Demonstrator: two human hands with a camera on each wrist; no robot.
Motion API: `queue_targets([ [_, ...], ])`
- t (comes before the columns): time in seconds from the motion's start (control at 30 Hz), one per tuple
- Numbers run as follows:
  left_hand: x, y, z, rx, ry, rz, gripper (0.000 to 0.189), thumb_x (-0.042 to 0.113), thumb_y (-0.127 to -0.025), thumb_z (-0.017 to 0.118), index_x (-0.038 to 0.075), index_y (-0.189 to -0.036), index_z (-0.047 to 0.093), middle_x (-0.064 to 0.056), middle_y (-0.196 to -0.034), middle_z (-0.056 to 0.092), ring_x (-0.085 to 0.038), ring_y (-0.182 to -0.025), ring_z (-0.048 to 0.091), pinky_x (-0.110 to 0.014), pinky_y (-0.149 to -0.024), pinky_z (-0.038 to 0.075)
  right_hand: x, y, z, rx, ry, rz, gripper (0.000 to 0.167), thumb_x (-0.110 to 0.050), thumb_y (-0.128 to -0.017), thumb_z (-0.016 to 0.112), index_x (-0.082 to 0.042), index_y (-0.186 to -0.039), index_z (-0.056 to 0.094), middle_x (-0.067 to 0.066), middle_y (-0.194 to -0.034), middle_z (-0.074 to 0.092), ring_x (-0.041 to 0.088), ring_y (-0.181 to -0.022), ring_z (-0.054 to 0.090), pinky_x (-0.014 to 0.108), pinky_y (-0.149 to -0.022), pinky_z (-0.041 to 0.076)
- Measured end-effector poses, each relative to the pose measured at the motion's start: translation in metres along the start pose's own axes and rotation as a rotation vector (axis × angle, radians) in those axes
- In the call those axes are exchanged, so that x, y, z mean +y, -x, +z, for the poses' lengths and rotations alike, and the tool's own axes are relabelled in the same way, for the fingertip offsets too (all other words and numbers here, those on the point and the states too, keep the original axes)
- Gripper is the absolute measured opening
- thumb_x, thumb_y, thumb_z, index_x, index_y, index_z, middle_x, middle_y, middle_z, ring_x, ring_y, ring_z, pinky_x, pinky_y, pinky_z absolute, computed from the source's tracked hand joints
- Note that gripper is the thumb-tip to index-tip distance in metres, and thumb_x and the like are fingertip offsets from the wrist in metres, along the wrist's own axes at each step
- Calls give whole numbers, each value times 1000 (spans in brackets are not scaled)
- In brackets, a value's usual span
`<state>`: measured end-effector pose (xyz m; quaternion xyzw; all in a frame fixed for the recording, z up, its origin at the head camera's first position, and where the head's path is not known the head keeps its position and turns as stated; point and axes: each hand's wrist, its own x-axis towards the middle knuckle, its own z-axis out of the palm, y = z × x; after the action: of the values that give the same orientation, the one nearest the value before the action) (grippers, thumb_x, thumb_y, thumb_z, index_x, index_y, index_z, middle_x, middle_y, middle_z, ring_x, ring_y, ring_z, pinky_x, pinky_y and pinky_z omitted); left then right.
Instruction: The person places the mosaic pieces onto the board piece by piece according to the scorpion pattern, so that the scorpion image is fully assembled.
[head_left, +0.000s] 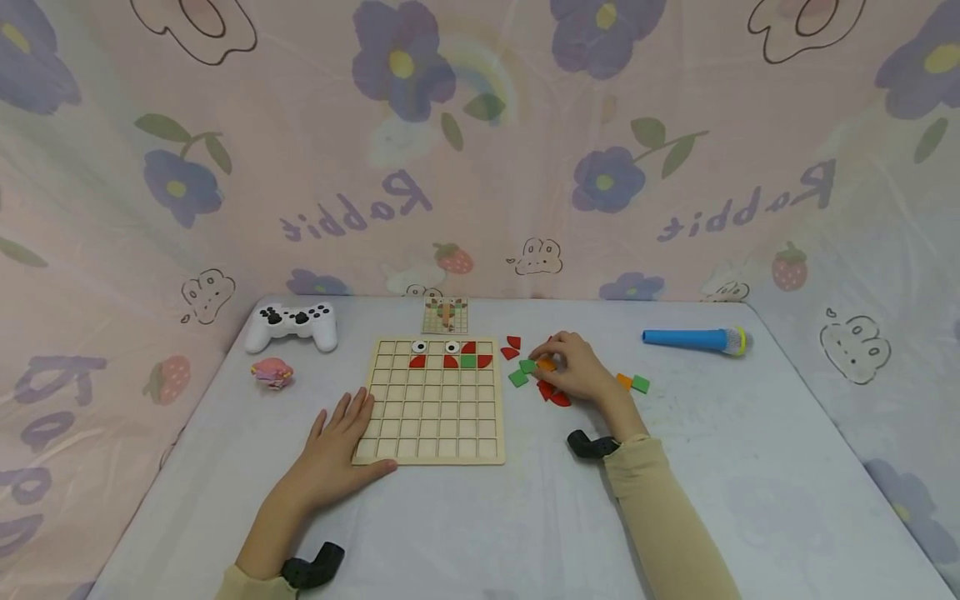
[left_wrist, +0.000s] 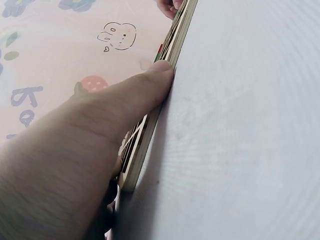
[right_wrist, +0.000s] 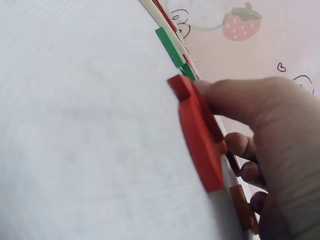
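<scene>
My left hand (head_left: 333, 454) rests at the lower left corner of a square wooden grid board (head_left: 435, 408), fingers spread along its left side and thumb on the near edge. In the board's upper rows lie two eye tiles (head_left: 452, 347), several red curved tiles (head_left: 484, 361) and a green square tile (head_left: 468, 361). My right hand (head_left: 576, 367) reaches into loose tiles right of the board. Its fingertips are at a green tile (head_left: 527, 367), over an orange tile (head_left: 546, 364); whether they pinch one is unclear. Red tiles (right_wrist: 200, 145) lie beside the thumb in the right wrist view.
A small pattern card (head_left: 446, 316) lies behind the board. A white game controller (head_left: 291, 325) and a pink toy figure (head_left: 272, 372) are at left. At right are a blue toy microphone (head_left: 693, 340) and an orange tile (head_left: 624, 381) beside a green tile (head_left: 641, 384).
</scene>
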<state>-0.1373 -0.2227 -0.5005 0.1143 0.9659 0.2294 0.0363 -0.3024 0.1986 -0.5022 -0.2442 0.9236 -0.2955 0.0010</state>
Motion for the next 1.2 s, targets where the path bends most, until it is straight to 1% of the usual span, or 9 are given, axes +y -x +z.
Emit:
queue_targets([
  [0.1, 0, 0, 0, 2, -4, 0, 115, 71, -90, 69, -1, -167, 24, -21, -176, 16, -45, -163, 10, -70, -127, 3, 0, 0, 0, 7, 7, 2, 22, -26, -95, 81, -15, -114, 79, 6, -108, 64, 27, -104, 51, 44, -90, 42],
  [0.27, 0, 0, 0, -1, -2, -4, 115, 71, -90, 70, -2, -167, 24, -21, -175, 17, -45, -163, 10, -70, -126, 4, -1, -1, -1, 52, -56, 27, 25, -25, -97, 78, -9, -117, 76, 8, -111, 67, 28, -107, 56, 48, -96, 48],
  [0.4, 1, 0, 0, -4, 3, -5, 115, 70, -89, 71, -2, -166, 25, -21, -175, 18, -45, -162, 11, -70, -126, 4, 0, -1, -2, 108, -87, 15, 26, -23, -98, 77, -6, -118, 75, 10, -108, 68, 27, -102, 58, 47, -93, 49],
  [0.57, 2, 0, -2, -4, 7, -6, 115, 70, -90, 71, -2, -166, 25, -21, -176, 17, -45, -163, 10, -69, -127, 3, 1, -2, -1, 140, -87, -8, 27, -22, -98, 78, -4, -118, 75, 10, -104, 67, 27, -97, 57, 44, -88, 48],
  [0.73, 3, 0, -2, -6, 13, -5, 114, 69, -90, 71, -2, -167, 24, -20, -176, 17, -44, -163, 9, -69, -127, 3, -2, -2, -2, 147, -112, 25, 26, -22, -98, 79, -4, -116, 75, 11, -104, 66, 28, -98, 57, 44, -89, 48],
  [0.87, 4, 1, -3, -5, 18, -3, 114, 68, -90, 71, -2, -166, 24, -21, -176, 16, -45, -163, 9, -70, -127, 2, -10, -3, -4, 147, -140, 54, 26, -21, -99, 78, -4, -118, 74, 13, -110, 66, 30, -103, 58, 48, -94, 50],
  [0.97, 4, 1, -4, -3, 21, -2, 114, 68, -90, 71, -2, -166, 24, -21, -176, 16, -45, -163, 9, -70, -127, 2, -18, -5, -4, 142, -172, 88, 27, -23, -99, 77, -6, -120, 74, 13, -113, 65, 30, -105, 58, 48, -96, 51],
  [1.07, 5, 1, -5, -3, 22, 0, 114, 68, -90, 72, -3, -166, 25, -21, -175, 17, -46, -162, 10, -70, -126, 3, -29, -10, -2, 141, -204, 120, 28, -26, -99, 77, -8, -120, 75, 11, -110, 64, 29, -101, 57, 44, -90, 51],
  [1.2, 5, 1, -5, -6, 21, -1, 114, 68, -90, 72, -3, -166, 25, -22, -175, 18, -46, -162, 11, -70, -126, 4, -47, -24, 4, 126, -203, 110, 29, -28, -99, 77, -8, -120, 75, 11, -105, 62, 28, -95, 54, 37, -79, 46],
])
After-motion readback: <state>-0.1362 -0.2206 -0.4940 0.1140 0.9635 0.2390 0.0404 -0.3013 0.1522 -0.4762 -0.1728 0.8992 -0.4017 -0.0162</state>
